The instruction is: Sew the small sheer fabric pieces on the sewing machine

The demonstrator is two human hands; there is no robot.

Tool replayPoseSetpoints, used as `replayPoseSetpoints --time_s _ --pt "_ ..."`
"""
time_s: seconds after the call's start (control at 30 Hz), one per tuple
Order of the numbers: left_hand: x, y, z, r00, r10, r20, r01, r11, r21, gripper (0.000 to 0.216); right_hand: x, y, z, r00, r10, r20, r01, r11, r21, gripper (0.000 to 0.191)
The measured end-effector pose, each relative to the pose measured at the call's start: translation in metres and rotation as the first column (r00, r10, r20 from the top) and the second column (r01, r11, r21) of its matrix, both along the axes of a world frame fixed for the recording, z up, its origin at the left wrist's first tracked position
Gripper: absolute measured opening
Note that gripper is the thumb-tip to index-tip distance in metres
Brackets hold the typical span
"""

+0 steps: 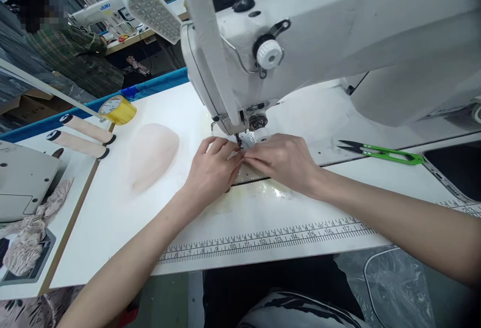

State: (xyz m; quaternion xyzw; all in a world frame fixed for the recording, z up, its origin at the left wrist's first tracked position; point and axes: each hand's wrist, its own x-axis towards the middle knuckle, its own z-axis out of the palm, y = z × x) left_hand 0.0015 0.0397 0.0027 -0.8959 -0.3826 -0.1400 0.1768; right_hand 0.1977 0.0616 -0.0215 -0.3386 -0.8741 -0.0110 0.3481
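The left hand point(215, 171) and right hand point(286, 163) are tucked in by the needle point(239, 141) of the sewing machine point(326, 22), fingers bent and bunched close. Whether anything's pinched can't really be told, since the fingertips are crowded together. A sheer beige cloth point(155, 155) is laid out left of the left hand, green snips point(391, 153) parked off right.
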Motion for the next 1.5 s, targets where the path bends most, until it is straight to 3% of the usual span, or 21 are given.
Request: replayPoseSetpoints --time_s 0.2,0.5,1.5 --pt "0.002 -0.023 -0.014 0.999 0.045 0.007 -0.046 0.997 0.066 0.027 0.002 -0.007 -0.002 0.988 0.013 0.157 -0.057 0.96 0.275 0.02" --pt "-0.003 -0.031 -0.013 0.999 0.022 0.033 -0.021 0.999 -0.026 0.032 0.007 -0.017 0.002 0.954 0.043 0.296 -0.118 0.963 0.241 0.02" --pt "-0.002 -0.021 -0.017 0.993 0.066 0.097 -0.063 0.998 -0.029 0.03 0.003 -0.01 0.002 0.966 0.007 0.259 -0.062 0.977 0.203 0.023"
